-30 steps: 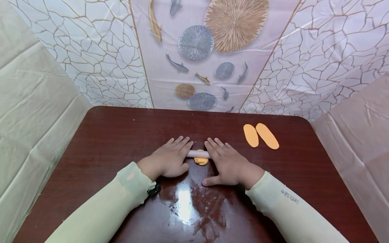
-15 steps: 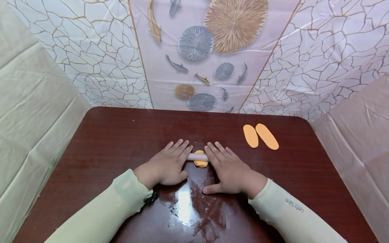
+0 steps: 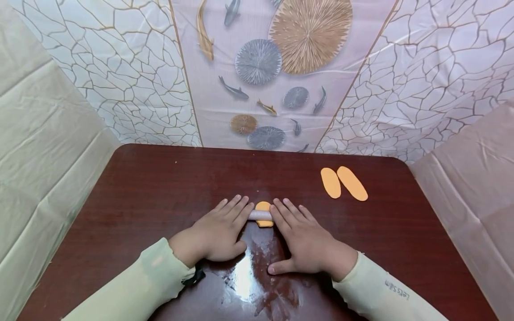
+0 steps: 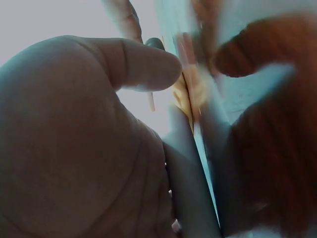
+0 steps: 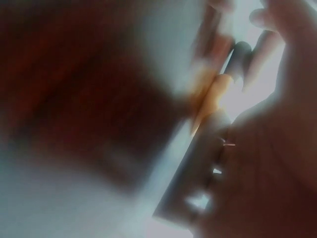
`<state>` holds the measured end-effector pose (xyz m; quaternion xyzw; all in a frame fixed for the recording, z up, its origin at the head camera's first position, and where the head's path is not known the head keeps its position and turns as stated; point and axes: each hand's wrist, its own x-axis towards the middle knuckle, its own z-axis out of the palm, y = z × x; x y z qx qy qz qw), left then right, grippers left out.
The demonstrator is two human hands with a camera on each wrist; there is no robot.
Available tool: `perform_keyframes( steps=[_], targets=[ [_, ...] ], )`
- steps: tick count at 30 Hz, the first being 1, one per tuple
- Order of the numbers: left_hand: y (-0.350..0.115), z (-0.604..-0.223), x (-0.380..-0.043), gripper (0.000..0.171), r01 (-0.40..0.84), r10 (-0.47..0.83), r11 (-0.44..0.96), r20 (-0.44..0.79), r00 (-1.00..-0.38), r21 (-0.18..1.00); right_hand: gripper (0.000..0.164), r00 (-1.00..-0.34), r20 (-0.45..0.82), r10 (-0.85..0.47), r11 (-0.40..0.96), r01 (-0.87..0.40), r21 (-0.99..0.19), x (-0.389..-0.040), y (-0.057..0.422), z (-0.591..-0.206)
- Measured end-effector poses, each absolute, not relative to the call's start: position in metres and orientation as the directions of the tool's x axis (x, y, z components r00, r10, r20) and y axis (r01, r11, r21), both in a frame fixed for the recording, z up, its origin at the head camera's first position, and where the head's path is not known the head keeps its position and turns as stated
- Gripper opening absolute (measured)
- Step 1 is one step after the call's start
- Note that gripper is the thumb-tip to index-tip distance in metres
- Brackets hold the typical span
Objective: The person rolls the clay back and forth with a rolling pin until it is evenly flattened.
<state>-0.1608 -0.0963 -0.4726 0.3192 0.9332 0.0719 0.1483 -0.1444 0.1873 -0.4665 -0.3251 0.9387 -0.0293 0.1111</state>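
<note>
A pale rolling pin (image 3: 260,215) lies crosswise on a small lump of yellow-orange dough or clay (image 3: 263,206) near the middle of the table. My left hand (image 3: 217,232) presses flat on the pin's left part, fingers straight and pointing away from me. On its right part rests my right hand (image 3: 307,240), also with straight fingers, its thumb spread to the side. Both palms hide the pin's ends in the head view. In the left wrist view the pin (image 4: 190,173) runs beneath the palm; the right wrist view, blurred, shows the clay (image 5: 218,91) under it.
Two flat yellow-orange ovals, a shorter one (image 3: 331,183) and a longer one (image 3: 352,183), lie at the back right of the dark wooden table (image 3: 160,187). Whitish smears mark the table in front of my hands. A patterned sheet (image 3: 257,107) hangs behind the table.
Both hands have drawn toward me, rolling the pin nearer over the clay. The clay looks flatter and longer, with more of it showing beyond the pin. The two ovals have stayed put.
</note>
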Motion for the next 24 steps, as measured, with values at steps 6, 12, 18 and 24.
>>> perform_keyframes(
  steps=[6, 12, 18, 24],
  targets=[
    [-0.099, -0.471, -0.15, 0.095, 0.569, 0.62, 0.783, -0.239, -0.747, 0.25, 0.141, -0.763, -0.186, -0.62, 0.785, -0.597, -0.165, -0.133, 0.189, -0.465],
    [-0.101, -0.47, -0.139, 0.096, 0.565, 0.631, 0.771, -0.233, -0.74, 0.292, 0.141, -0.764, -0.19, -0.617, 0.786, -0.585, -0.203, -0.121, 0.19, -0.464],
    [-0.105, -0.469, -0.129, 0.093, 0.566, 0.639, 0.763, -0.233, -0.734, 0.311, 0.14, -0.767, -0.189, -0.613, 0.787, -0.573, -0.228, -0.109, 0.191, -0.462],
    [-0.108, -0.463, -0.12, 0.092, 0.567, 0.648, 0.753, -0.227, -0.727, 0.334, 0.137, -0.76, -0.203, -0.618, 0.784, -0.573, -0.241, -0.1, 0.189, -0.453]
  ],
)
